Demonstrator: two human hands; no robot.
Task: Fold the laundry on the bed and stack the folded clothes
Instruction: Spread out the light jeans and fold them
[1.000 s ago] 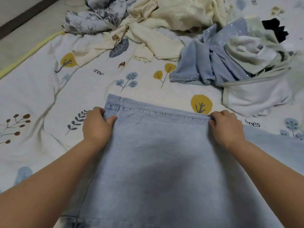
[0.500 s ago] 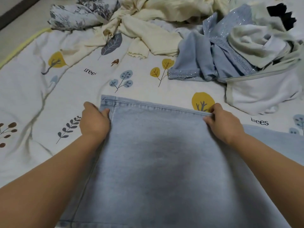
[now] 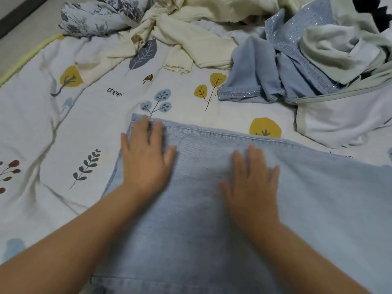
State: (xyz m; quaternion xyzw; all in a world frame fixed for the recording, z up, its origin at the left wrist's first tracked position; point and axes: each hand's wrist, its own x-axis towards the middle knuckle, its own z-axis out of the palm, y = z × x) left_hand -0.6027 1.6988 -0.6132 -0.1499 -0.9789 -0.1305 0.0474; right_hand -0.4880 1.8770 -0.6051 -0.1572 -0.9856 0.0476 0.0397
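Observation:
A light blue denim garment [image 3: 212,219] lies spread flat on the bed in front of me, its hemmed edge facing away. My left hand [image 3: 144,160] lies palm down on the denim near its far left corner, fingers straight and spread. My right hand [image 3: 252,181] presses flat on the middle of the denim, fingers straight. Neither hand grips the cloth.
The bed sheet [image 3: 63,124] is white with leaf and tree prints. Unfolded laundry is piled at the back: a cream top [image 3: 191,39], a floral grey piece [image 3: 95,15], a blue sparkly denim piece [image 3: 275,66], pale green and white clothes [image 3: 343,102]. The floor [image 3: 19,35] shows at far left.
Both hands let go of the denim's far edge, opened, and now lie flat on the cloth. The right hand moved inward toward the middle.

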